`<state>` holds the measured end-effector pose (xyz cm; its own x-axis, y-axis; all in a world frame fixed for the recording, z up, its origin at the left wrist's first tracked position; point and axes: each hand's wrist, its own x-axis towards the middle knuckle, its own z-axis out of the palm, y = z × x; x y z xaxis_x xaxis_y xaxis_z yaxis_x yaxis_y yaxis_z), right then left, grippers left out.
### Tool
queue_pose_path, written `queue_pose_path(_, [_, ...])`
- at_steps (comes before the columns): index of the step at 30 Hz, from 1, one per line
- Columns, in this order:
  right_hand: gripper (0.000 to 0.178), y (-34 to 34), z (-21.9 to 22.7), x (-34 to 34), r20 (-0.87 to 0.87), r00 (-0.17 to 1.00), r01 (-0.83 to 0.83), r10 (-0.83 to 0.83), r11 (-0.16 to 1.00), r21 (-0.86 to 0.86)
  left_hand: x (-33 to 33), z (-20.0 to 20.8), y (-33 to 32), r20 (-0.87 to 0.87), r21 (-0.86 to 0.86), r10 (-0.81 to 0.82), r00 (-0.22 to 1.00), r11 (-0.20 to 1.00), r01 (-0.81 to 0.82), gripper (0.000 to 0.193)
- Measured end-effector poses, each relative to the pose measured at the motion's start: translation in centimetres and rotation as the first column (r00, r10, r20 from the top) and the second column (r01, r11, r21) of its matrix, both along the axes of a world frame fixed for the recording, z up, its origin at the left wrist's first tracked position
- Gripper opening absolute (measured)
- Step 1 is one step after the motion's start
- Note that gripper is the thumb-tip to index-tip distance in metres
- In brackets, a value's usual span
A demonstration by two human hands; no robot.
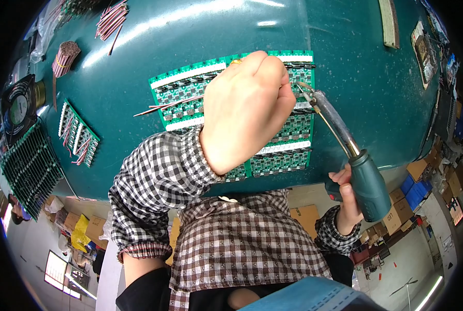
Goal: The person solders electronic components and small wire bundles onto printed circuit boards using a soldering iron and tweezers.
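A panel of green circuit boards (286, 162) with white strips and black parts lies on the green table mat. Over its middle is my left hand (247, 106), fingers pinched closed, a ring on one of them. Thin red, white and black wires (174, 105) stick out to the left from beneath this hand; their gripped part is hidden. At the right, my right hand (348, 197) is wrapped around the dark green handle of a soldering gun (371, 186). Its metal tip reaches the panel close to my left fingertips; whether it touches a joint cannot be made out.
To the left are a smaller board with wires (77, 135), a banded wire bundle (66, 58), a black fan (19, 109) and a stack of green boards (32, 166). Loose wires (111, 22) lie at the far left. A pale strip (389, 23) is at the far right.
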<state>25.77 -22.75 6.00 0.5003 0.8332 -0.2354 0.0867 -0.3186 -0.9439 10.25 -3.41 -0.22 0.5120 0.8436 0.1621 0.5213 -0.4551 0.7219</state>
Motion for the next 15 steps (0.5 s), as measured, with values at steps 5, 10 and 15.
queue_pose_path(5, [0.044, 0.24, 0.14, -0.11, 0.036, 0.999, -0.023, 0.023, 1.0, -0.016, 0.06, -0.14, -0.11, 0.024, 0.005, 0.005, 1.0, 1.0, -0.005, 0.015])
queue_pose_path(10, [0.051, -0.4, -0.19, 0.35, -0.025, 1.0, 0.007, -0.007, 1.0, -0.001, 0.09, -0.03, -0.09, 0.007, 0.007, 0.007, 1.0, 1.0, -0.007, 0.015])
queue_pose_path(15, [0.049, -0.24, -0.17, 0.16, -0.038, 0.999, 0.015, -0.015, 1.0, 0.005, 0.09, -0.14, -0.16, 0.001, 0.009, 0.011, 1.0, 1.0, -0.011, 0.015])
